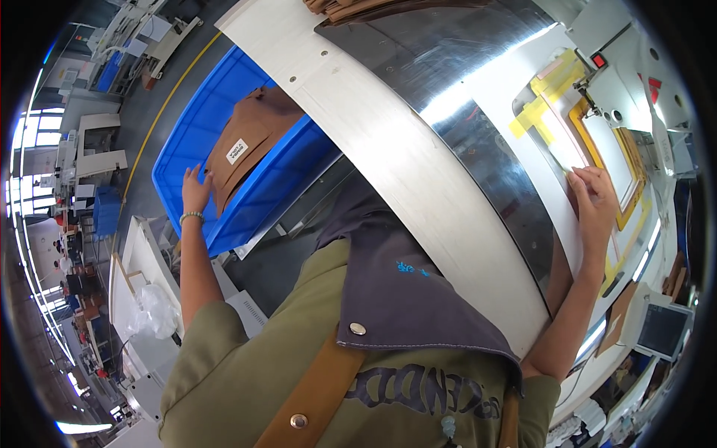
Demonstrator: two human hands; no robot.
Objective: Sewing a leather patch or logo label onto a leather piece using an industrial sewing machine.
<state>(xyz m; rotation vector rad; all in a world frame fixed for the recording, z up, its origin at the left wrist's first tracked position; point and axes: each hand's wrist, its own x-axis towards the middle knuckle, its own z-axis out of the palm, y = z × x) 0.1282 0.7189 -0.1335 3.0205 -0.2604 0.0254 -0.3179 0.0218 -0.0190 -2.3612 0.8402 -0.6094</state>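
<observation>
My left hand [196,193], a beaded bracelet on its wrist, reaches over the blue plastic bin [179,138] on the left. Its fingers are apart, beside the edge of a stack of brown fabric pieces [254,142] lying in the bin. A white label [237,151] sits on the top piece. At the right, my right hand [595,200] is closed in a pinch near a white plate with yellow tape [549,112]. What lies between its fingertips is too small to make out. A yellow frame [631,168] stands just beyond that hand, under a white machine head [627,71].
A pale worktop edge [448,201] and a shiny metal plate [448,104] stretch between my hands. More brown pieces [388,11] lie at the far edge. A clear plastic bag [153,310] rests at lower left. A dark screen [665,331] stands at lower right.
</observation>
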